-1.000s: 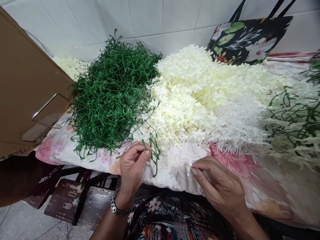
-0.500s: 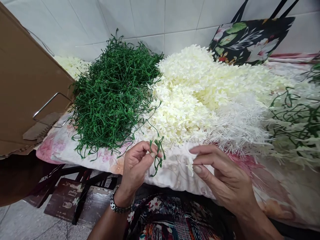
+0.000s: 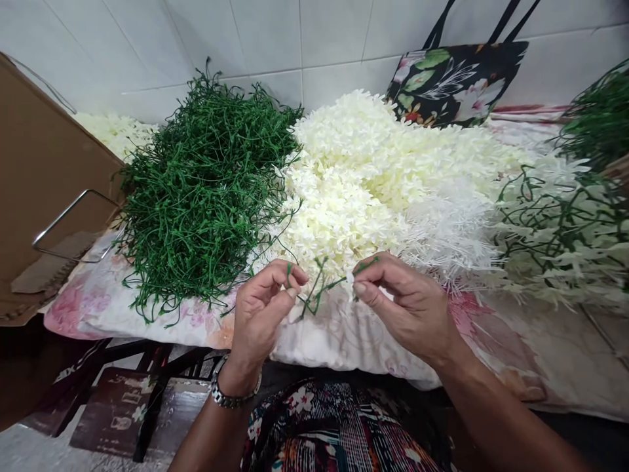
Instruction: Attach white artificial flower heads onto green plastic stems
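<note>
The bare left hand [image 3: 265,301] pinches a thin, branching green stem [image 3: 318,292] while the bare right hand [image 3: 407,305] pinches a small white flower [image 3: 350,278] at one branch.

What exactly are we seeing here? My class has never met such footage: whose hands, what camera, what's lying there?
There's no machine: a person works bare-handed, filmed by a camera worn on the head, looking forward and down. On the flowered cloth lie a green stem heap, cream blossoms and spiky white strands. A floral bag is behind. The left hand pinches a green sprig; the right hand holds a small white piece at one of its branches.
</note>
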A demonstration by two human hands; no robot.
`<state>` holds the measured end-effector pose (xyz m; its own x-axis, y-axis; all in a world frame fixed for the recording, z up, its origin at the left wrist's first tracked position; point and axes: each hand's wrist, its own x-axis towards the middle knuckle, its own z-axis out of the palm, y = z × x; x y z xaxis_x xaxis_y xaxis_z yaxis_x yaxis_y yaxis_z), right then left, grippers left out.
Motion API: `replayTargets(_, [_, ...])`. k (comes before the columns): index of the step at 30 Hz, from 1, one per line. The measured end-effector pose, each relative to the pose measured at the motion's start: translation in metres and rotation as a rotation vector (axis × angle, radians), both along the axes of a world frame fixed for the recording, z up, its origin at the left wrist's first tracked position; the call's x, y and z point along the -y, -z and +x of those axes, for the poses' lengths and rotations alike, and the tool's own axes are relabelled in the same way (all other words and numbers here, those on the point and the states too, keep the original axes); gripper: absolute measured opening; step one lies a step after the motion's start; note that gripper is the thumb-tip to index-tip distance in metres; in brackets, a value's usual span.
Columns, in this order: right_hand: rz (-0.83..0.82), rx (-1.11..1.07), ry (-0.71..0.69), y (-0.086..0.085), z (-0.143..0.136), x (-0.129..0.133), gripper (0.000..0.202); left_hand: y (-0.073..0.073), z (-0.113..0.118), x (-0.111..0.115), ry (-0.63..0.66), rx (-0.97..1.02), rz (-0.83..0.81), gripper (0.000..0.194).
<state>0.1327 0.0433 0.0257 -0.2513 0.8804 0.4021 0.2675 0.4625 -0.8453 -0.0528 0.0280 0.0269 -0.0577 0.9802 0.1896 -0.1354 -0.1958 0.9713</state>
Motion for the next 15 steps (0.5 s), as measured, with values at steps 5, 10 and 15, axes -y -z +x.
replayTargets(5, [-0.05,0.065,0.127,0.012,0.018,0.005,0.012,0.005,-0.004,0.002,-0.073,0.179,-0.073,0.008])
replayTargets(10, [0.03,0.258,0.141,0.019,0.03,0.009,0.012,0.006,-0.005,0.003,-0.087,0.241,-0.103,0.007])
replayTargets(15, [0.142,0.354,0.207,0.01,0.031,0.015,0.009,0.002,0.0,0.002,-0.052,0.267,-0.215,0.009])
